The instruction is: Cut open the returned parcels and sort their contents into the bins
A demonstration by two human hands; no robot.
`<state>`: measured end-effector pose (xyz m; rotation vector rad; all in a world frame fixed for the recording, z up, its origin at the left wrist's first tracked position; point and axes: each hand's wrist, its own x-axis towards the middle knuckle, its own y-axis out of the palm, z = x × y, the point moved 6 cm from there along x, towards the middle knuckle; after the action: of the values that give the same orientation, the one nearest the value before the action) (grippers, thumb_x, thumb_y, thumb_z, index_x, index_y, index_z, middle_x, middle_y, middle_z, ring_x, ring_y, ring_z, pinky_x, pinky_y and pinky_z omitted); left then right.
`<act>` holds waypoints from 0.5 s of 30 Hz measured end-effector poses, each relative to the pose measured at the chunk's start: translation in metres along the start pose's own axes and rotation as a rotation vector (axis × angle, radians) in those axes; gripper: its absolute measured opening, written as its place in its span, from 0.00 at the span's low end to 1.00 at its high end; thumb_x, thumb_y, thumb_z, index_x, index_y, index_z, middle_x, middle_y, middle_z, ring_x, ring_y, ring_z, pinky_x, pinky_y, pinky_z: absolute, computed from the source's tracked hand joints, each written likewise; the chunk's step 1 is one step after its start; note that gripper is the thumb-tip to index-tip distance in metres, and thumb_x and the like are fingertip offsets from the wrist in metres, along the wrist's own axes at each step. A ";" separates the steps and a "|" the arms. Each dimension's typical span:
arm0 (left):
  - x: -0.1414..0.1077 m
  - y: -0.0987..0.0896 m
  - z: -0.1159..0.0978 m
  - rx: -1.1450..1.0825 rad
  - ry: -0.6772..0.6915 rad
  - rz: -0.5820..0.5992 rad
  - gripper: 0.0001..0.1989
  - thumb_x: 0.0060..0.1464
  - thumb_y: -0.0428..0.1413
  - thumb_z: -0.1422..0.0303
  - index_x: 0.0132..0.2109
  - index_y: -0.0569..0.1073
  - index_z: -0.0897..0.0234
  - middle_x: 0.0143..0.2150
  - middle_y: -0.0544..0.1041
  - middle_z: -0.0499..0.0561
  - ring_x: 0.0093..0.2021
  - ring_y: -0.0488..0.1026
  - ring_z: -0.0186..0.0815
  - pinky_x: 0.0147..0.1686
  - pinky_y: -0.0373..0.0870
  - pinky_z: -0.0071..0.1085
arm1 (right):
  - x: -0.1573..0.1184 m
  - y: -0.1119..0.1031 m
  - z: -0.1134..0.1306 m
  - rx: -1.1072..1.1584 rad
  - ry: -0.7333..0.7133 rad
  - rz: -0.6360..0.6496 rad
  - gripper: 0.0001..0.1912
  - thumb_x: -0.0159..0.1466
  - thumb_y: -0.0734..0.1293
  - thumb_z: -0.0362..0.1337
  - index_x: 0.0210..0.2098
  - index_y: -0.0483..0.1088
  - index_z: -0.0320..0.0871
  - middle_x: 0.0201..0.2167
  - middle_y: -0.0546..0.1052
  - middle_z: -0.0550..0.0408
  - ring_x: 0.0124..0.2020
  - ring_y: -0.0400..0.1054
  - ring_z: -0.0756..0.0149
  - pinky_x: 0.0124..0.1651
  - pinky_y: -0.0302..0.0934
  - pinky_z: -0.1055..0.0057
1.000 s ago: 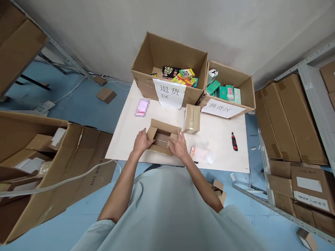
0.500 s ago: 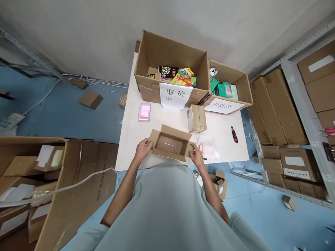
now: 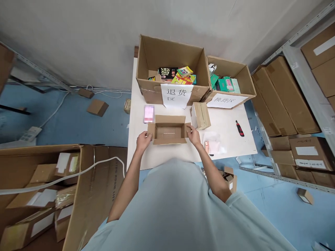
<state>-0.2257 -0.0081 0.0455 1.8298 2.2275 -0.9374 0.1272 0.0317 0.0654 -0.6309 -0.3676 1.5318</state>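
Observation:
An open, empty cardboard box (image 3: 169,141) is between my hands on the white table (image 3: 162,158). My left hand (image 3: 143,141) grips its left end flap, and my right hand (image 3: 194,135) pinches the right one. Behind its left corner lies a pink printed card or packet (image 3: 149,113), blurred out. A closed, taped carton (image 3: 201,115) stands just beyond my right hand. To the right of that hand are a clear plastic bag (image 3: 216,143) and a small orange-pink item (image 3: 207,146). A red and black box cutter (image 3: 239,128) lies farther right.
Two large open cartons stand at the back: the left one (image 3: 151,94) holds colourful booklets, the right one (image 3: 247,91) green packs. Both bear paper signs. A big carton of parcels (image 3: 98,174) is at lower left, crossed by a white cable (image 3: 104,161). Shelves of boxes (image 3: 309,152) line the right.
The open box has moved away from my body and been turned straighter, with both hands still on its end flaps. My view has shifted slightly.

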 end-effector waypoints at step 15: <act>-0.130 0.185 -0.127 0.316 0.785 0.091 0.18 0.77 0.51 0.58 0.62 0.77 0.60 0.62 0.80 0.61 0.65 0.75 0.51 0.69 0.68 0.49 | -0.058 -0.117 -0.147 -0.162 0.187 -0.013 0.28 0.71 0.66 0.39 0.69 0.75 0.42 0.64 0.78 0.39 0.46 0.78 0.54 0.64 0.71 0.50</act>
<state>0.0161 -0.0371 0.1350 2.8019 2.4362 -0.6395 0.3066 -0.0384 0.0276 -0.8904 -0.3547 1.4262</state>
